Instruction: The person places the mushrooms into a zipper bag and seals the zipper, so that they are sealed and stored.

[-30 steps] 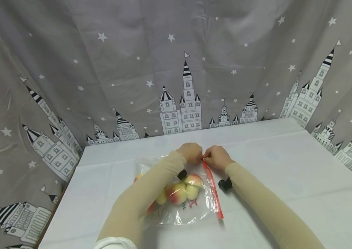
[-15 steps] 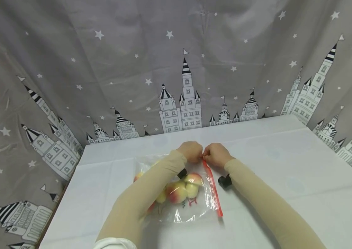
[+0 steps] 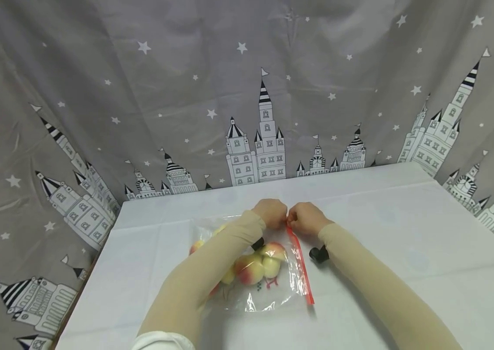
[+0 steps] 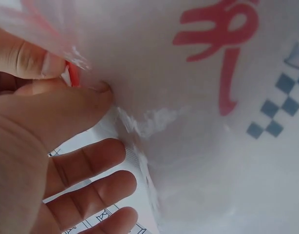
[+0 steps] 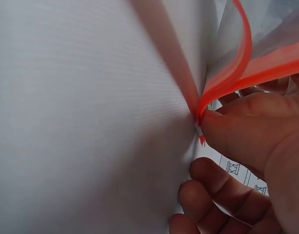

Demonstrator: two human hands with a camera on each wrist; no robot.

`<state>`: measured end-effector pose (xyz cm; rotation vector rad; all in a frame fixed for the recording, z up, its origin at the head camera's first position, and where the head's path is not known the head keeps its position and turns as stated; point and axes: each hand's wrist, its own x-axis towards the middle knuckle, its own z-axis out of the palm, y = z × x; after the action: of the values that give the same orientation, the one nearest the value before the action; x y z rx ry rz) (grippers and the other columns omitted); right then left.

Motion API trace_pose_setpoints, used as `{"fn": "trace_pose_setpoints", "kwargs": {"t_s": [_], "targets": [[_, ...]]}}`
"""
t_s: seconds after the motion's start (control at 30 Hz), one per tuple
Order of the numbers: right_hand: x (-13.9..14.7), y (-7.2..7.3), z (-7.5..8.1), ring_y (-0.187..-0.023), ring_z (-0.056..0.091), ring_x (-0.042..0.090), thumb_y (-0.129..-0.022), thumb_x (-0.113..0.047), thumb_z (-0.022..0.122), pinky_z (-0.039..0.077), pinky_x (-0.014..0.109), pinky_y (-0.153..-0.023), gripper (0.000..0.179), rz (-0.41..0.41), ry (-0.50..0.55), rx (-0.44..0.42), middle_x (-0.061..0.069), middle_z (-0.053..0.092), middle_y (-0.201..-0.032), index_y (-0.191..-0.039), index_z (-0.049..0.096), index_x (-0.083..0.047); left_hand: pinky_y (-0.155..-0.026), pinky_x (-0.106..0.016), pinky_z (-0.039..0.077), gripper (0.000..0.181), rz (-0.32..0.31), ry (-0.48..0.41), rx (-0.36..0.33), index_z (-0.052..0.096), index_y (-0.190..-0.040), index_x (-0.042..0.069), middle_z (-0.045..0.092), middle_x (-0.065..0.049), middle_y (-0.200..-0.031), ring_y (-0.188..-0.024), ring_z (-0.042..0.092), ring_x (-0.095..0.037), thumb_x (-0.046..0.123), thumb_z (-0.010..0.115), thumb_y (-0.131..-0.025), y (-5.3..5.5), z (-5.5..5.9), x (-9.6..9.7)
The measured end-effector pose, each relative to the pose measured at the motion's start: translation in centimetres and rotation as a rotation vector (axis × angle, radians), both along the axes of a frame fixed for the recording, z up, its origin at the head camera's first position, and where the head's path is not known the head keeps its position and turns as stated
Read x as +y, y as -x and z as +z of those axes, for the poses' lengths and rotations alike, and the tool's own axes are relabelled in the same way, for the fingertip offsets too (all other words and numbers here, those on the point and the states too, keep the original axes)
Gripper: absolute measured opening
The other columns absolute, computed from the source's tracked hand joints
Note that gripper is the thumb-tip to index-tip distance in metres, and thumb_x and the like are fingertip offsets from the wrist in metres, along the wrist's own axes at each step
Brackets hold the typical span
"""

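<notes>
A clear zip bag (image 3: 268, 302) lies on the white table with several yellow-red fruits (image 3: 248, 270), peach-like, inside. Its red zip strip (image 3: 302, 272) runs along the right side. At the strip's far end my left hand (image 3: 271, 213) pinches the bag's corner between thumb and forefinger, other fingers spread in the left wrist view. Right beside it, my right hand (image 3: 306, 218) pinches the end of the red strip. In the right wrist view the two red bands (image 5: 281, 63) part from that pinched corner. My left forearm hides some of the fruit.
The white-covered table (image 3: 382, 209) reaches back to a grey curtain (image 3: 185, 73) printed with castles and stars. Black wrist-camera pieces (image 3: 318, 254) stick out under the wrists. Red lettering and a dark checker print (image 4: 273, 105) mark the bag.
Both hands stay at the bag's far corner with almost no movement. The head view has shifted slightly; the bag and fruits lie as before.
</notes>
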<state>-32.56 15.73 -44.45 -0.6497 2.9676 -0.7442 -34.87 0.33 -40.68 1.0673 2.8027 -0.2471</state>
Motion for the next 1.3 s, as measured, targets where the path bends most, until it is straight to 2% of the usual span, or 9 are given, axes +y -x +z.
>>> {"fn": "trace_pose_setpoints", "kwargs": {"t_s": [0.2,0.3,0.37,0.47,0.53,0.63,1.0,1.3], "targets": [[0.1,-0.5,0.2,-0.071,0.058,0.016,-0.079,-0.006,0.073,0.050,0.033,-0.074,0.007,0.034,0.000,-0.022,-0.001,0.070,-0.070,-0.074,0.072,-0.009,-0.077,-0.038,0.060,0.017,0.009,0.035,0.005,0.075,-0.094,0.007,0.078,-0.009,-0.097,-0.085,0.072,-0.024,0.021,0.064,-0.095,0.1,-0.3,0.2],[0.1,-0.8,0.5,-0.069,0.054,0.015,-0.080,-0.005,0.073,0.047,0.030,-0.071,0.009,0.049,0.003,-0.031,-0.002,0.068,-0.068,-0.072,0.071,-0.010,-0.076,-0.038,0.060,0.016,0.010,0.026,0.006,0.074,-0.091,0.008,0.078,-0.008,-0.096,-0.082,0.070,-0.022,0.023,0.067,-0.092,0.1,-0.4,0.3],[0.1,-1.0,0.6,-0.070,0.054,0.014,-0.080,-0.005,0.073,0.047,0.029,-0.071,0.009,0.054,0.003,-0.035,-0.002,0.068,-0.070,-0.072,0.072,-0.009,-0.073,-0.037,0.059,0.019,0.007,0.023,0.005,0.069,-0.078,0.011,0.078,-0.007,-0.092,-0.075,0.066,-0.020,0.026,0.068,-0.090,-0.1,-0.3,0.2],[0.1,-1.2,0.6,-0.072,0.056,0.014,-0.080,-0.005,0.073,0.048,0.029,-0.073,0.008,0.057,0.003,-0.039,-0.001,0.071,-0.074,-0.074,0.074,-0.009,-0.067,-0.033,0.056,0.032,0.017,0.026,-0.012,0.054,-0.064,0.017,0.074,-0.004,-0.083,-0.067,0.057,-0.016,0.032,0.071,-0.086,-0.3,-0.1,0.3],[0.1,-1.4,0.6,-0.074,0.057,0.014,-0.079,-0.004,0.072,0.049,0.030,-0.074,0.007,0.059,0.003,-0.037,0.000,0.072,-0.077,-0.075,0.075,-0.010,-0.062,-0.030,0.052,0.040,0.022,0.034,-0.024,0.044,-0.060,0.020,0.070,-0.001,-0.077,-0.064,0.052,-0.014,0.035,0.072,-0.084,-0.3,0.0,0.3],[0.1,-1.5,0.6,-0.074,0.056,0.014,-0.078,-0.003,0.071,0.048,0.030,-0.074,0.009,0.063,0.002,-0.034,0.000,0.071,-0.077,-0.074,0.074,-0.010,-0.059,-0.028,0.047,0.043,0.034,0.047,-0.036,0.042,-0.059,0.022,0.063,0.001,-0.073,-0.064,0.051,-0.013,0.039,0.072,-0.083,-0.3,0.1,0.3],[-0.1,-2.0,0.7,-0.067,0.051,0.014,-0.076,0.000,0.068,0.043,0.027,-0.066,0.013,0.072,-0.029,-0.031,-0.004,0.064,-0.067,-0.069,0.069,-0.011,-0.063,-0.030,0.054,0.040,0.041,0.042,-0.025,0.049,-0.061,0.021,0.070,0.001,-0.078,-0.065,0.054,-0.012,0.045,0.076,-0.079,-1.5,0.6,0.3],[-0.2,-2.5,0.7,-0.065,0.051,0.012,-0.077,-0.002,0.072,0.043,0.026,-0.064,0.014,0.100,-0.028,-0.018,-0.004,0.063,-0.067,-0.068,0.068,-0.011,-0.061,-0.029,0.053,0.037,0.064,0.070,-0.033,0.071,-0.077,0.015,0.072,0.001,-0.081,-0.066,0.054,-0.011,0.051,0.077,-0.078,-1.5,0.1,0.4]]}}
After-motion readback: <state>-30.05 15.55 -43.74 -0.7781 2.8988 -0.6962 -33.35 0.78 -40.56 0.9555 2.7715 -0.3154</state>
